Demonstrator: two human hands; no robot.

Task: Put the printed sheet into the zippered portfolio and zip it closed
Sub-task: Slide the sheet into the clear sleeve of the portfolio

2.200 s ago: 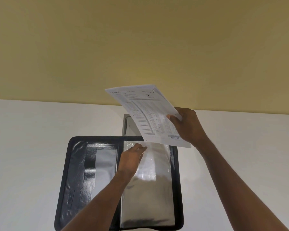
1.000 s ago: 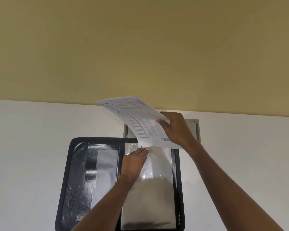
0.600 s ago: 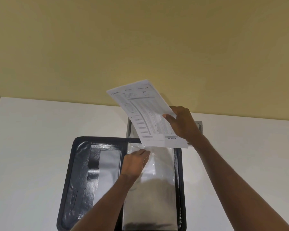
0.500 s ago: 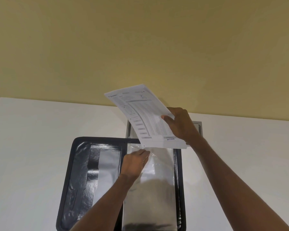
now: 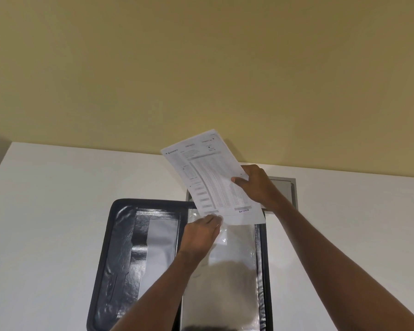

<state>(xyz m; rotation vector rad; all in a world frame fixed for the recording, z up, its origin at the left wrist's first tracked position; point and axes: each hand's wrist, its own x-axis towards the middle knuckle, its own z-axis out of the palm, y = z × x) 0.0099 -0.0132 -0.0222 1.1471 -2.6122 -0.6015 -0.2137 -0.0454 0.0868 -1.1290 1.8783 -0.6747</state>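
1. I see the right hand [image 5: 256, 185] pinching the printed sheet [image 5: 215, 177], centre frame, above the open zippered portfolio [image 5: 120, 247].
2. The left hand [image 5: 201, 235] pinches the clear sleeve [image 5: 234, 254] mouth.
3. Risk: the sheet's corner snags and buckles.

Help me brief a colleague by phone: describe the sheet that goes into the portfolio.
On the white table lies an open black portfolio. Above its right half, the right hand holds a white printed sheet tilted up. It alone carries dense grey tables, with ENTERED stamped near its bottom edge.
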